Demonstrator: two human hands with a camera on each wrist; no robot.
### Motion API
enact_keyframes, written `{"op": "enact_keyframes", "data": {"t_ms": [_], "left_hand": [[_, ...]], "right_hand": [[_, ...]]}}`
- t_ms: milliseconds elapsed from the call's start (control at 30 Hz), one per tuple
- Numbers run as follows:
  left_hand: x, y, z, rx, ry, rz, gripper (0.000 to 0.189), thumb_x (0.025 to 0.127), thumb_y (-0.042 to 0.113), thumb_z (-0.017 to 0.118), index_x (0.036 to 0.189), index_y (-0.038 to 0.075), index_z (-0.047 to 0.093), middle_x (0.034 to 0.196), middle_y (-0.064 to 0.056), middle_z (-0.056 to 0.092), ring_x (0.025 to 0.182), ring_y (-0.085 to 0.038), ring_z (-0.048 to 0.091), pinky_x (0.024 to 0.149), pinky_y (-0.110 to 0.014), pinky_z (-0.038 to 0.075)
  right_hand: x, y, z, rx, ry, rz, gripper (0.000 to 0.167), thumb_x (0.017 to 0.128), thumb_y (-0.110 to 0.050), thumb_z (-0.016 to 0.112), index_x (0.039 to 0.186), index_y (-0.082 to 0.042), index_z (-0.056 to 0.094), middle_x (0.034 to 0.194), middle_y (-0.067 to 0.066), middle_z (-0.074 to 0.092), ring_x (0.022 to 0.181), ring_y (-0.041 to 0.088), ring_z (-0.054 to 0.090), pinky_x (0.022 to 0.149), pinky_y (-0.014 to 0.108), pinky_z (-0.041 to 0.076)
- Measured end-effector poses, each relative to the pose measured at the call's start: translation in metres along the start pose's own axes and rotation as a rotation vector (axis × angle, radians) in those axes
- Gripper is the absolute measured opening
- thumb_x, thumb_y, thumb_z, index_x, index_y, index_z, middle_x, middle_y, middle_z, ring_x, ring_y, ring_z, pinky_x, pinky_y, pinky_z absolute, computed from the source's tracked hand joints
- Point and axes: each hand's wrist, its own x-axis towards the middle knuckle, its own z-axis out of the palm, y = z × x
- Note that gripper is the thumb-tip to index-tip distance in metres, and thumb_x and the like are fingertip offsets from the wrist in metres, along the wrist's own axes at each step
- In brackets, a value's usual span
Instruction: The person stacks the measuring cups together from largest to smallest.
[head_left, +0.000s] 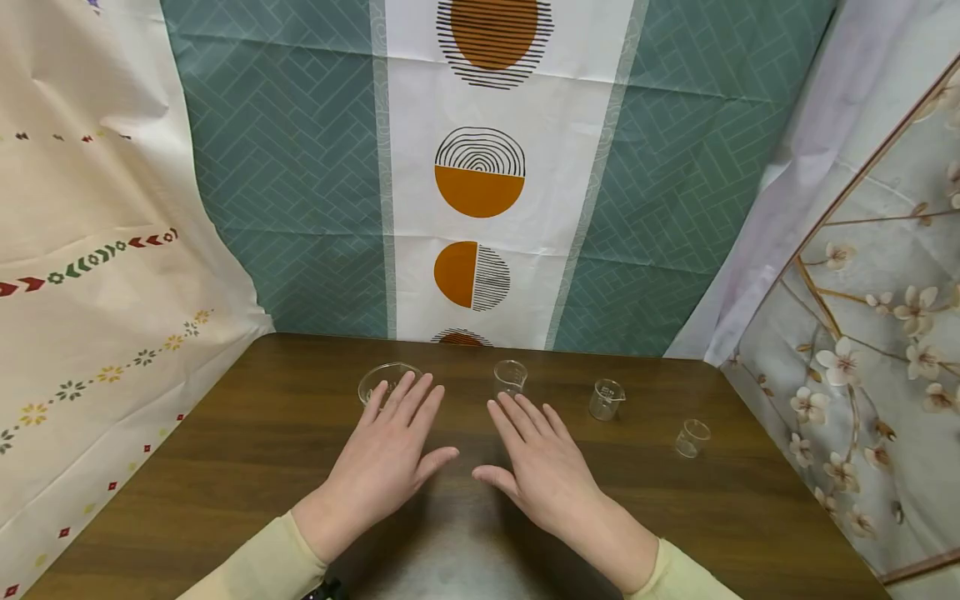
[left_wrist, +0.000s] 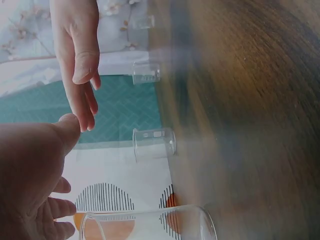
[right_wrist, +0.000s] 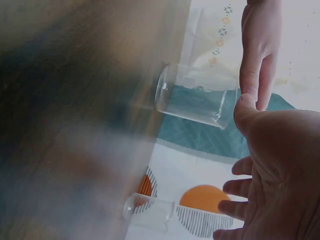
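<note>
Four glass beakers stand in a row on the table, largest at the left and smaller toward the right. My left hand hovers palm down with straight fingers, partly covering the largest beaker in the head view; the right wrist view shows that beaker whole. With fingers also straight, my right hand is held above the table, nearest the second beaker, whose lower part it hides. Farther right are a small beaker and the smallest one. Neither hand holds anything.
The dark wooden table ends at a green and white curtain behind. A cream cloth hangs at the left, and a flower-patterned cloth at the right.
</note>
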Motion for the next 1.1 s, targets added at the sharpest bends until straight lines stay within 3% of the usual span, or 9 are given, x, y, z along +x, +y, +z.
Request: {"op": "enact_keyframes", "data": {"t_ms": [1100], "left_hand": [[-0.003, -0.024, -0.003, -0.004, 0.02, -0.068, 0.082, 0.103, 0.054, 0.077, 0.161, 0.001, 0.053, 0.167, -0.022, 0.048, 0.157, -0.046, 0.042, 0.127, -0.069, 0.027]], "right_hand": [[0.024, -0.01, 0.005, 0.023, -0.004, -0.013, 0.089, 0.106, -0.064, 0.062, 0.169, -0.006, 0.042, 0.175, 0.015, 0.039, 0.16, 0.039, 0.037, 0.128, 0.063, 0.03]]}}
